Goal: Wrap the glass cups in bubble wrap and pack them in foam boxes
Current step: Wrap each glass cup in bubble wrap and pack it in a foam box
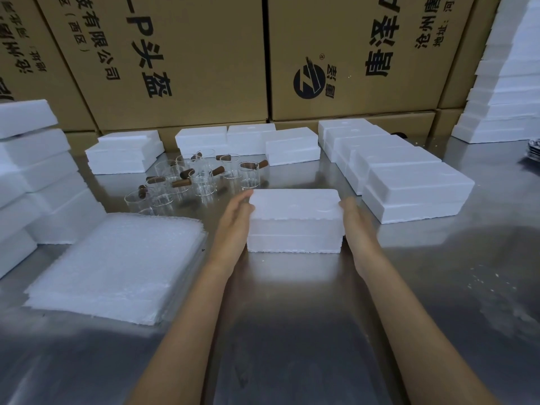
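Filling the far side from 10 to 2 o'clock, printed cartons (181,59) are stacked as a wall behind a steel counter (292,331). White foam stacks (32,176) are piled at 9 o'clock, and a taller foam pile (508,92) is seen at 2 o'clock. A row of closed foam boxes (406,173) is laid from 12 toward 3 o'clock, with more boxes (201,140) lined along the cartons at 12. A stack of bubble wrap (117,267) is laid flat at 8 o'clock. At the centre a closed foam box (294,220) is set on the counter, its lid in place. It is held between both hands: the left hand (235,220) is pressed against its left end with straight fingers, an unclenched grip, and the right hand (355,219) is laid flat against its right end likewise. Glass cups (201,178) with brown handles are clustered at 11 o'clock, just beyond the box, unwrapped.
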